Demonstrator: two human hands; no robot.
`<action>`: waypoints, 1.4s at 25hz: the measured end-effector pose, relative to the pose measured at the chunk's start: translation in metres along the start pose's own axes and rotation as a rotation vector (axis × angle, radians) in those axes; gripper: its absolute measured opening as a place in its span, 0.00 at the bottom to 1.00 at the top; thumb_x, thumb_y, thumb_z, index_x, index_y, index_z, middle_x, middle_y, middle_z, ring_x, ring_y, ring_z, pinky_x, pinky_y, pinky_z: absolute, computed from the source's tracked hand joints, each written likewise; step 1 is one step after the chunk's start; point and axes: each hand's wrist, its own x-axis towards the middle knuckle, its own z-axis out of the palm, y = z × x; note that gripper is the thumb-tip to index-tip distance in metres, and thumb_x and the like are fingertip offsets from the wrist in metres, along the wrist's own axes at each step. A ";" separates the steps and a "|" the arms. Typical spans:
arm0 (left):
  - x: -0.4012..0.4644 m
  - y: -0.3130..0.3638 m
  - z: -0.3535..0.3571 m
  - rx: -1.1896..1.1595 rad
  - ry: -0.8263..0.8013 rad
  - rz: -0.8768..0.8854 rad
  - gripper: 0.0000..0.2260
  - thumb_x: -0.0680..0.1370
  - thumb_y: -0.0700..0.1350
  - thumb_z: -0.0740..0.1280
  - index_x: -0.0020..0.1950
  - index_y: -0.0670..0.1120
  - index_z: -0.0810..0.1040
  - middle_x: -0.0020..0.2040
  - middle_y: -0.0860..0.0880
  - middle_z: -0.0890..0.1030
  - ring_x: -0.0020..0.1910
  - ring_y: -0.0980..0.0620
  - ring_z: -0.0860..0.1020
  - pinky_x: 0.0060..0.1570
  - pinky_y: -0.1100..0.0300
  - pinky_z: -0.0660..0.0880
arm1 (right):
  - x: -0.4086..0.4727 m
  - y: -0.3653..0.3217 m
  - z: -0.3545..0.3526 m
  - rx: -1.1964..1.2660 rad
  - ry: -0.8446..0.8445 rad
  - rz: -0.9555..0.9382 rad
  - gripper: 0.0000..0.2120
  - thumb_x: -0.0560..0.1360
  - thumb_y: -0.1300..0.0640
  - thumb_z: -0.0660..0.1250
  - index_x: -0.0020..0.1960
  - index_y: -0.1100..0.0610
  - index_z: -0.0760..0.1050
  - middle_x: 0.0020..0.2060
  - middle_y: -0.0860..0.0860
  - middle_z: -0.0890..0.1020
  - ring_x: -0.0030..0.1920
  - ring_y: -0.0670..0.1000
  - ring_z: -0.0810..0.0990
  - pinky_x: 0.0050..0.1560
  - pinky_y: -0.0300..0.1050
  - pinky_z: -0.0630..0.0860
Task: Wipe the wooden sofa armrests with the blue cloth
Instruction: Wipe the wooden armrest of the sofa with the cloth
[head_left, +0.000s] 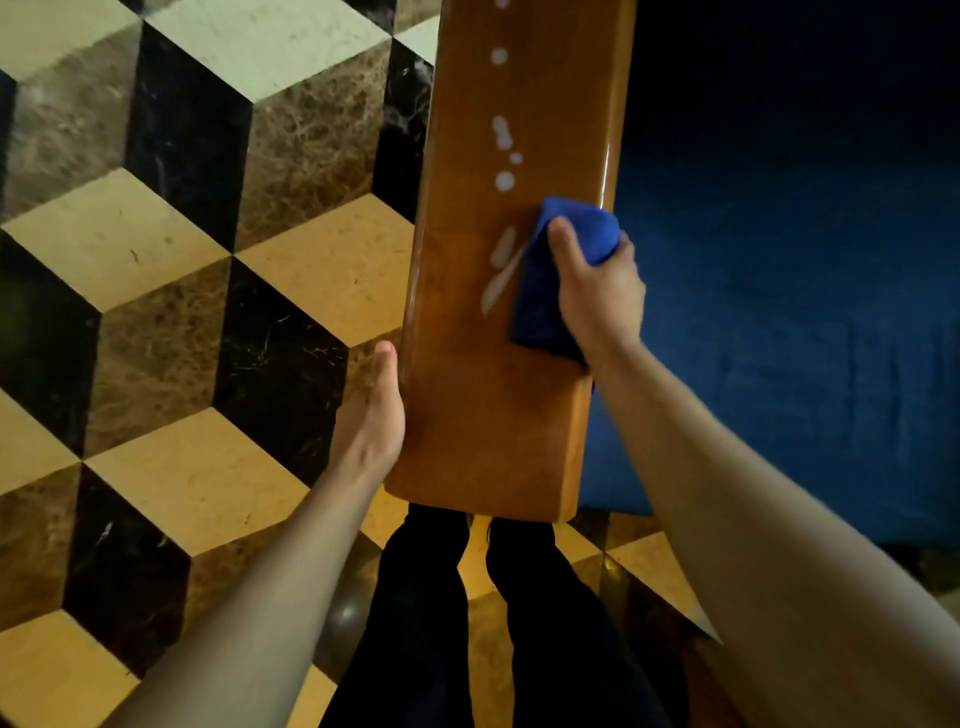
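Note:
A glossy wooden armrest runs from the near middle up and away. White droplets and smears of cleaner lie along its top. My right hand grips a folded blue cloth and holds it down on the right side of the armrest, beside a smear. My left hand lies flat, fingers straight, against the armrest's left edge near its end.
The dark blue sofa seat fills the right side. A tiled floor with a cube pattern in cream, brown and black lies to the left. My legs in dark trousers stand just below the armrest's near end.

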 end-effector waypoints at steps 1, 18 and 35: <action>0.003 -0.001 -0.002 0.009 -0.011 0.018 0.42 0.73 0.77 0.43 0.78 0.53 0.64 0.77 0.45 0.69 0.72 0.39 0.70 0.68 0.44 0.67 | 0.009 -0.003 -0.005 0.122 -0.047 0.041 0.45 0.64 0.25 0.66 0.72 0.51 0.72 0.60 0.49 0.84 0.58 0.50 0.84 0.61 0.48 0.80; 0.068 0.044 -0.052 -0.396 -0.346 -0.066 0.40 0.74 0.75 0.48 0.67 0.49 0.78 0.64 0.43 0.82 0.60 0.43 0.81 0.58 0.44 0.77 | -0.111 0.012 0.101 -1.045 -0.067 -0.842 0.44 0.76 0.29 0.59 0.83 0.52 0.55 0.84 0.55 0.48 0.83 0.64 0.42 0.80 0.69 0.45; 0.065 0.144 -0.033 -0.296 -0.396 0.179 0.38 0.75 0.72 0.49 0.68 0.47 0.77 0.62 0.45 0.82 0.60 0.42 0.80 0.63 0.45 0.75 | -0.090 0.004 0.061 -0.915 0.226 -0.295 0.47 0.72 0.20 0.51 0.83 0.43 0.46 0.84 0.54 0.45 0.83 0.62 0.42 0.80 0.66 0.46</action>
